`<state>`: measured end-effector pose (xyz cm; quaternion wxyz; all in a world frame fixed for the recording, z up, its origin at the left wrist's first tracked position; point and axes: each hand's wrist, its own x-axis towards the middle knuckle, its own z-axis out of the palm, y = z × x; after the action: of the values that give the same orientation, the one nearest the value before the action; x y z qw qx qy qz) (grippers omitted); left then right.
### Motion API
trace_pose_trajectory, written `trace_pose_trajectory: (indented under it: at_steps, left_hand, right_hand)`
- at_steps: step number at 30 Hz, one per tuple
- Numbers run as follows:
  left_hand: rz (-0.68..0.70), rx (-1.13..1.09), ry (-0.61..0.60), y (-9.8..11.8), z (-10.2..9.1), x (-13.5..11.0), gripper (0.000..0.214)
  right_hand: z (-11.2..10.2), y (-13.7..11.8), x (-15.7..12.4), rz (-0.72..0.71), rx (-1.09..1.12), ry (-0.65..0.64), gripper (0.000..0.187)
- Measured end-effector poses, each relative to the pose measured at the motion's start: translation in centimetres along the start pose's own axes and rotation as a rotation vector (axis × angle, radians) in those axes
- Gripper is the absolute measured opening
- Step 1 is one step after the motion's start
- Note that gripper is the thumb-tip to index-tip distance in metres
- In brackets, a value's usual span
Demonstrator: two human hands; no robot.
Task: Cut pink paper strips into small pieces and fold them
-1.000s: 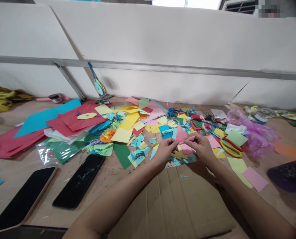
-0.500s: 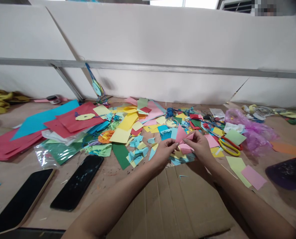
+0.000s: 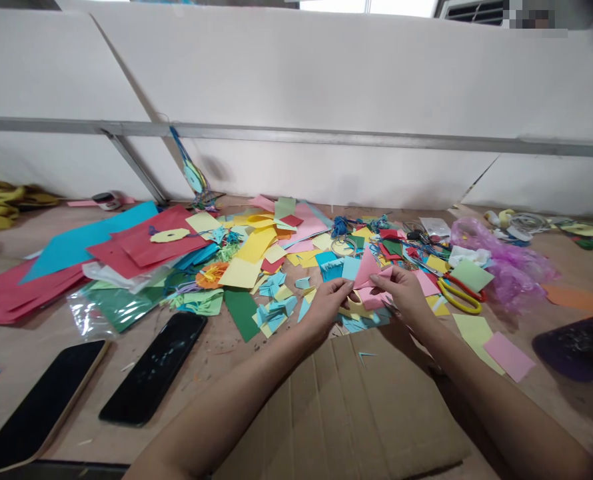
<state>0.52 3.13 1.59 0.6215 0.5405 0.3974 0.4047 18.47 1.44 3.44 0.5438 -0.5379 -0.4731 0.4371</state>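
Observation:
Both of my hands meet over the middle of the table, pinching one small pink paper piece (image 3: 366,269) that stands up between them. My left hand (image 3: 328,303) grips its left edge with thumb and fingers closed. My right hand (image 3: 404,293) holds its right side, fingers curled round a folded flap. Under the hands lie loose scraps of blue, yellow and pink paper (image 3: 276,303). A flat sheet of brown cardboard (image 3: 346,407) lies below my forearms.
Two black phones (image 3: 151,370) lie at the front left. Red and blue paper sheets (image 3: 126,243) cover the left side. Yellow-handled scissors (image 3: 459,297) and a crumpled purple plastic bag (image 3: 506,263) sit to the right. A dark object (image 3: 576,347) lies at the right edge.
The pink paper has been turned up and spread a little between my fingers; both hands stayed in nearly the same spot.

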Motion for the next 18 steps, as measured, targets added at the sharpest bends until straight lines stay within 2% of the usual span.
trace_pose_trajectory:
  at_steps: [4,9,18]
  left_hand:
    - [0.02,0.011,0.011,-0.19,-0.09,0.12,0.039]
    - [0.046,0.022,-0.034,-0.11,-0.06,0.09,0.036]
    - [0.075,0.028,-0.026,-0.32,-0.09,0.3,0.036]
  right_hand:
    - [0.18,-0.48,-0.17,0.0,0.024,0.023,0.04]
    - [0.26,-0.74,-0.38,0.038,0.053,0.023,0.04]
    - [0.02,-0.19,0.01,0.034,0.08,0.013,0.039]
